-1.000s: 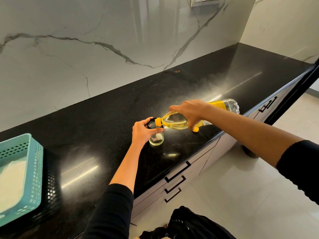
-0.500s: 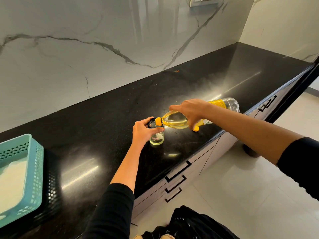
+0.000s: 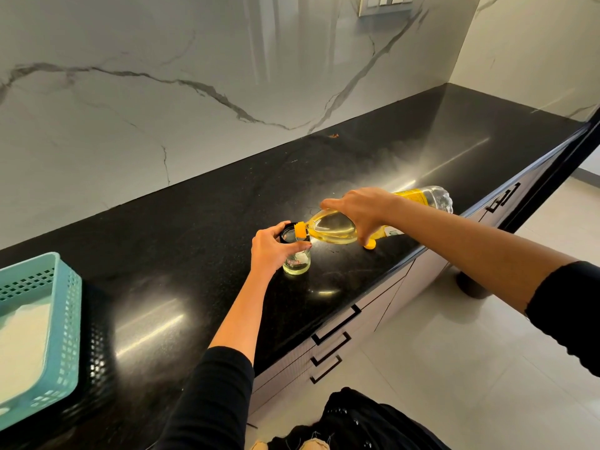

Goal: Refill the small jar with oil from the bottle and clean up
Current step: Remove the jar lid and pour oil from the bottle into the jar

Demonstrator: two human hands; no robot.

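A small clear glass jar [image 3: 297, 263] stands on the black countertop [image 3: 194, 228] with a shallow layer of yellowish oil at its bottom. My left hand [image 3: 271, 250] wraps around the jar's side and black rim. My right hand [image 3: 358, 211] grips a clear plastic oil bottle [image 3: 331, 227], tipped almost level, its yellow neck resting over the jar's mouth. Yellow oil pools in the bottle's shoulder. A yellow cap [image 3: 369, 244] lies on the counter just under the bottle.
A teal perforated basket [image 3: 63, 316] with something white in it sits at the counter's left end. The counter's front edge runs just right of the jar, with drawers and black handles [image 3: 334, 329] below. A marble wall backs the counter.
Both hands, the jar and the tipped bottle have kept their positions. Only the camera has shifted slightly.
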